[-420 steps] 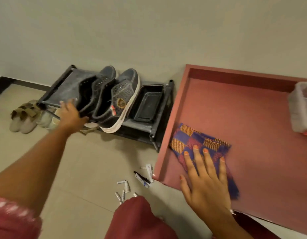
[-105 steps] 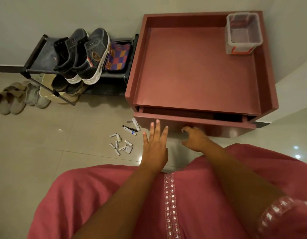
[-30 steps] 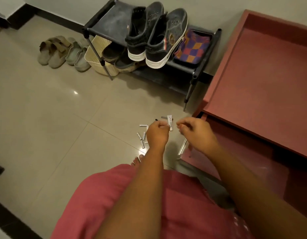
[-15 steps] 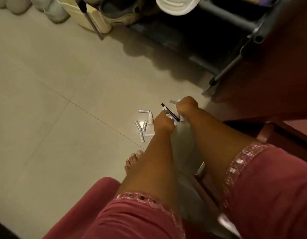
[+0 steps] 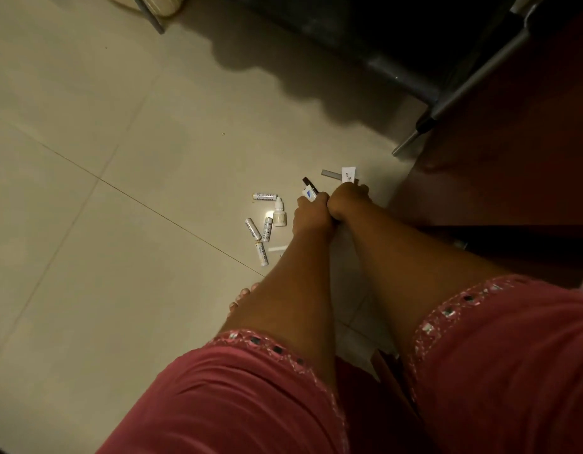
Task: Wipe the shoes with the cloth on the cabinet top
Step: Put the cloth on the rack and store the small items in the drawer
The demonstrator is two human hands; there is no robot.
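Observation:
Neither the shoes nor the checked cloth are in this view. Both my hands are down at the floor beside the red cabinet (image 5: 513,142). My left hand (image 5: 311,214) grips a small white-and-blue tube (image 5: 310,194), and a black pen (image 5: 307,182) pokes out just beyond it. My right hand (image 5: 347,201) is pressed against the left one with its fingers curled downward and out of sight. A white card (image 5: 348,174) and a grey strip (image 5: 330,173) show just past its knuckles, and I cannot see whether it holds them.
Several small white tubes (image 5: 262,229) and a dropper bottle (image 5: 279,216) lie scattered on the tiled floor left of my hands. The dark bottom rail and leg of the shoe rack (image 5: 411,83) cross the top right. My toes (image 5: 242,294) show below the left arm.
The view has dropped closer to the floor, so the rack's shoes and sole have left the frame. My two hands have closed together over the pen and tube.

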